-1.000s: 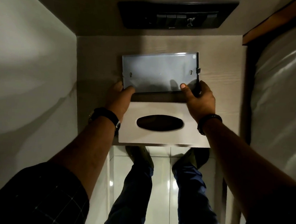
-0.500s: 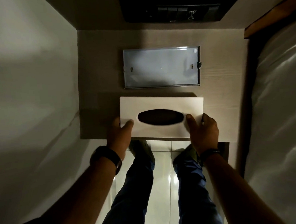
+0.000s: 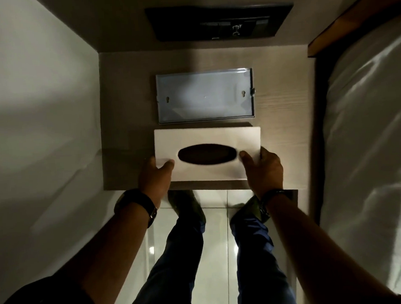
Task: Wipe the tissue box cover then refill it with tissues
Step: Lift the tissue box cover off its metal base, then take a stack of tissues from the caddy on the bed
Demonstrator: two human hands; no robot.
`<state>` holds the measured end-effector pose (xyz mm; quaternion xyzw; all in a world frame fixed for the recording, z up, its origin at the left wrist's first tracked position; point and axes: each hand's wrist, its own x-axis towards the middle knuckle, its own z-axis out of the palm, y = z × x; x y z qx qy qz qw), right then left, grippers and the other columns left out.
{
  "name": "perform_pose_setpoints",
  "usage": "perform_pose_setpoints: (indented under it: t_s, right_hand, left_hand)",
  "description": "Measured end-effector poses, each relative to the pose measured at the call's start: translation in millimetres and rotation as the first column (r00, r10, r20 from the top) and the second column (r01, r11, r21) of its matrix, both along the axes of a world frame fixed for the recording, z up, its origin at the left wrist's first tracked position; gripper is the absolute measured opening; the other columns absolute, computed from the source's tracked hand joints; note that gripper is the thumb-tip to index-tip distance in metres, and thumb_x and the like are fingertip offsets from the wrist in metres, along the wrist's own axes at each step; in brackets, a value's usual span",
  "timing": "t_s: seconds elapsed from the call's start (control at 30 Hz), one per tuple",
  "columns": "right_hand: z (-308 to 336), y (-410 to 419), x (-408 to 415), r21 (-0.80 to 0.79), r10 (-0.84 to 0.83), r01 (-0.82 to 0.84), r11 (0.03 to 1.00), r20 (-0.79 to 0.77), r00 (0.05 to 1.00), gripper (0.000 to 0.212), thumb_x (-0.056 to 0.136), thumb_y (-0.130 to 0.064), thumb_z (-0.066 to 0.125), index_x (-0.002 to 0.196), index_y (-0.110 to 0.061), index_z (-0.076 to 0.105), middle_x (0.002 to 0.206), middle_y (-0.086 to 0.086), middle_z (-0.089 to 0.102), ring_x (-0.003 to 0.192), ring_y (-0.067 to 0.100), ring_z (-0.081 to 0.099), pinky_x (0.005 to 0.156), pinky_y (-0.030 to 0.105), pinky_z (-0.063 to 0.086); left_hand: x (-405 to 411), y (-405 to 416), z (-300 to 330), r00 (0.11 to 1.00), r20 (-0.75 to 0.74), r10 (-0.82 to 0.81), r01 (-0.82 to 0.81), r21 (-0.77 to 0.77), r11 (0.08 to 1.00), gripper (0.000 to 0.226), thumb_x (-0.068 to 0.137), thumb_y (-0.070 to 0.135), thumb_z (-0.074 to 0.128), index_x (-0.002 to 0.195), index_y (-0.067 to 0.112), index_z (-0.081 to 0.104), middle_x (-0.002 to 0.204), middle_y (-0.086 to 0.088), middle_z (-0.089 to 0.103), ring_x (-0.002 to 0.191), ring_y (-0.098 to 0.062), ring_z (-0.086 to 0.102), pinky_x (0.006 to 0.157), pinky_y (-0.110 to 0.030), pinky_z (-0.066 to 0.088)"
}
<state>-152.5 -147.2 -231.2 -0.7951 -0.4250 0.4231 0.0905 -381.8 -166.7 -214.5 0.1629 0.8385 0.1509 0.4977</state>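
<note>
Fingers of left hand [image 3: 154, 175] and right hand [image 3: 262, 169] clamped on tissue box cover [image 3: 207, 137], nightstand [image 3: 126, 114] beneath

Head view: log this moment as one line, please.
cover on table, off base | left hand grips left end | right hand grips right end | no tissues seen

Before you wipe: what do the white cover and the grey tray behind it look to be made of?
White cover: smooth, matte, sharp-edged with a clean oval cutout; probably plastic or painted wood, I can't tell which. Grey tray: glossy and reflective, thin raised rim, keyhole slots; looks like metal or shiny plastic.
</note>
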Motion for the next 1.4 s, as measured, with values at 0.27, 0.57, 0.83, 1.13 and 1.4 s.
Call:
perform_pose_setpoints:
  t_s: [0.27,0.57,0.83,1.13,1.4]
  right_hand:
    - [76.5,6.7,44.4,0.189,-0.176,0.192,0.963,-0.094,0.98,0.057,0.089,-0.039,0.066,0.134,-0.006,0.054,0.131,0.011,0.058,0.107,0.023,0.061,0.089,0.03,0.05]
    - [212.8,-15.7,210.7,0.533,-0.449,0.468,0.705,-0.175,0.876,0.028,0.093,-0.018,0.065,0.118,-0.006,0.065,0.105,0.003,0.067,0.083,-0.007,0.062,0.074,0.003,0.043]
    - [228.0,-59.6,368.0,0.57,-0.614,0.434,0.698,0.162,0.773,0.048,0.087,-0.037,0.063,0.116,0.001,0.063,0.113,0.021,0.065,0.105,0.035,0.06,0.091,0.041,0.048]
    - [204.2,-48.8,411.9,0.208,-0.474,0.427,0.88,0.337,0.813,0.046,0.087,-0.048,0.06,0.103,-0.004,0.062,0.115,0.021,0.056,0.109,0.04,0.05,0.088,0.041,0.04]
    - [243.0,-47.7,408.3,0.389,-0.672,0.587,0.71,0.122,0.731,0.037,0.085,-0.043,0.064,0.096,-0.008,0.064,0.099,0.009,0.063,0.101,0.028,0.052,0.081,0.03,0.034]
  left_hand:
    - [49.9,9.3,48.9,0.73,-0.417,-0.542,0.607,0.031,0.794,0.081,0.088,0.042,0.063,0.151,0.01,0.024,0.154,-0.016,0.033,0.141,-0.035,0.031,0.112,-0.051,0.034]
    - [248.3,29.4,150.1,0.375,-0.495,-0.783,0.889,0.433,0.152,0.069,0.086,0.039,0.063,0.141,0.003,0.044,0.15,-0.018,0.038,0.139,-0.036,0.036,0.11,-0.049,0.035]
    - [402.8,11.5,187.9,0.016,-0.598,-0.802,0.901,0.357,-0.248,0.08,0.087,0.049,0.06,0.146,0.003,0.033,0.157,-0.02,0.024,0.147,-0.035,0.016,0.119,-0.046,0.02]
    - [467.1,48.8,188.5,-0.321,-0.563,-0.762,0.934,-0.056,-0.352,0.12,0.061,0.064,0.072,0.151,0.01,0.013,0.157,-0.02,0.018,0.141,-0.038,0.024,0.115,-0.048,0.022]
    - [470.3,45.9,195.8,-0.302,-0.627,-0.718,0.943,-0.084,-0.323,0.14,0.049,0.066,0.07,0.152,0.008,-0.006,0.131,-0.015,0.039,0.107,-0.032,0.046,0.096,-0.042,0.041]
